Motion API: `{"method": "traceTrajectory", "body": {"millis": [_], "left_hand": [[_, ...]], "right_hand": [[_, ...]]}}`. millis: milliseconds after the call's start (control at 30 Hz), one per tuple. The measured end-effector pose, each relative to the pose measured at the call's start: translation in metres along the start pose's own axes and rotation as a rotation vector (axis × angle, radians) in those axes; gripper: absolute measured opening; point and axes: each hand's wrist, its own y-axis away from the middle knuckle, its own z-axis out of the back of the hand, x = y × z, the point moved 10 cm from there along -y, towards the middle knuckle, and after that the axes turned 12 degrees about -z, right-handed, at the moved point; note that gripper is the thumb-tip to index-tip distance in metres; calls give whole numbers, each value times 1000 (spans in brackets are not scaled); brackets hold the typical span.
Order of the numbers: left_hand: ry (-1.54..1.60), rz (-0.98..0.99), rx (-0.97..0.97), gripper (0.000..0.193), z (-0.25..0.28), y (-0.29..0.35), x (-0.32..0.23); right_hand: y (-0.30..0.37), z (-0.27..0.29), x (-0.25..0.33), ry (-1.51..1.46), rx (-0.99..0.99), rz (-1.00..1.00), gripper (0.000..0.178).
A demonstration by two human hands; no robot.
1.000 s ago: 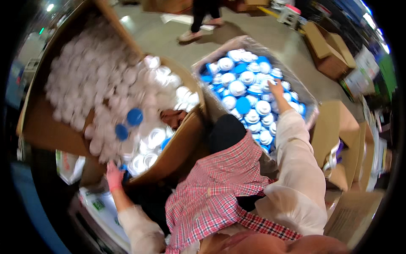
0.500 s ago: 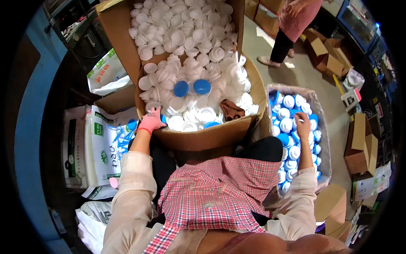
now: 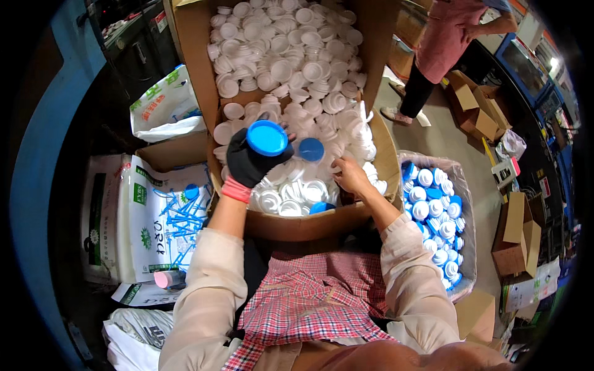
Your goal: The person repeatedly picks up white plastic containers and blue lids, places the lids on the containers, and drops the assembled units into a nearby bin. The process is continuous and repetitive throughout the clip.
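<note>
My left hand (image 3: pixel 250 159), in a black and pink glove, is raised over the front of a cardboard box. It grips a round blue cap (image 3: pixel 267 138), whose hollow side faces up. My bare right hand (image 3: pixel 352 176) reaches in at the box's right side, fingers bent together above white plastic caps (image 3: pixel 303 196); what they hold, if anything, is hidden. Between the hands another blue cap (image 3: pixel 311 149) lies on the translucent white pile. A further blue cap (image 3: pixel 322 208) rests by the box's front wall (image 3: pixel 297 227).
At right stands a lined bin (image 3: pixel 465 247) of blue-and-white capped pieces. Blue plastic sticks (image 3: pixel 184 216) lie on a white sack (image 3: pixel 145 247) at left. An upper carton (image 3: pixel 284 62) holds more white caps. A person in pink (image 3: pixel 444 43) stands at far right, near open cardboard boxes (image 3: pixel 473 105).
My left hand has risen from the box's left edge, turned over, and now shows a blue cap. My right hand has moved left from the bin to the white caps. The view has shifted slightly.
</note>
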Motion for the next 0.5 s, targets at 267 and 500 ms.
{"method": "traceTrajectory", "body": {"millis": [267,500], "left_hand": [[-92,144,-15,70,45,-18,18],[-400,-2,-255,59,103,-23,43]], "right_hand": [[-9,-65,-84,226,228,-158,30],[15,64,-7,-692,101,-58,29]]}}
